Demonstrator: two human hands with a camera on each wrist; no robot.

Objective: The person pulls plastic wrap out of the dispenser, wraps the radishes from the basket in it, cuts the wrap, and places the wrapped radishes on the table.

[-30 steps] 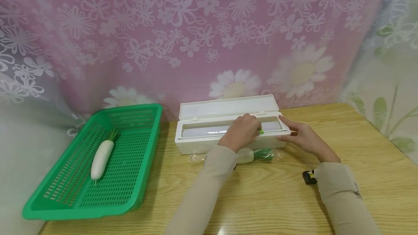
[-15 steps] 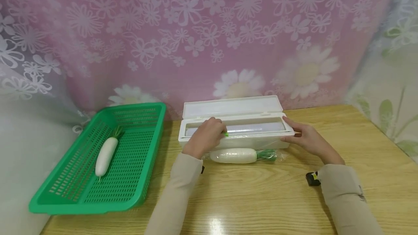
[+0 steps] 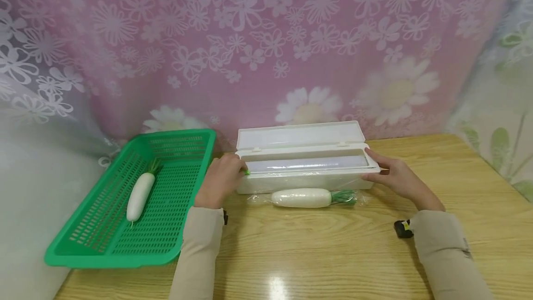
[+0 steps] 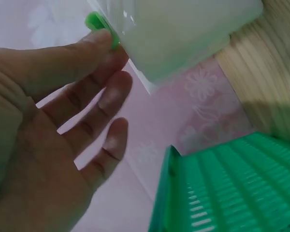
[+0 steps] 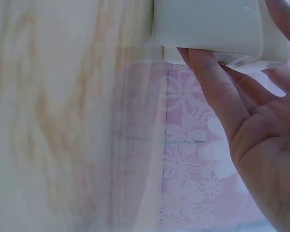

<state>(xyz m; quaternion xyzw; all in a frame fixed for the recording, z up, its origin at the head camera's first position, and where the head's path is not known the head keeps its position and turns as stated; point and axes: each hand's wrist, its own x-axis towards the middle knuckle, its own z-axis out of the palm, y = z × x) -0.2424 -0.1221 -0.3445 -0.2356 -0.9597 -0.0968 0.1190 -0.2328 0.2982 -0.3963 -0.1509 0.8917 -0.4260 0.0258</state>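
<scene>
A white cling film dispenser box [image 3: 308, 182] stands on the table with its lid [image 3: 300, 136] tipped back, showing the film roll [image 3: 300, 164] inside. At its left end my left hand [image 3: 220, 179] pinches a small green slide cutter [image 4: 97, 23] between thumb and index finger; the other fingers spread apart in the left wrist view. My right hand [image 3: 399, 178] grips the box's right end, thumb at the front and fingers about the end and back. Directly in front of the box lies a white radish [image 3: 301, 197] with green tops, wrapped in clear film.
To the left, a green plastic basket [image 3: 110, 261] holds an unwrapped white radish [image 3: 140, 196]. Wood-grain tabletop [image 3: 316, 253] spreads in front of the box. A pink flowered curtain [image 3: 233, 50] hangs behind the table.
My left hand has slid the green cutter leftward along the box's front edge, from near the right end to the left end, uncovering the wrapped radish. My right hand keeps its grip.
</scene>
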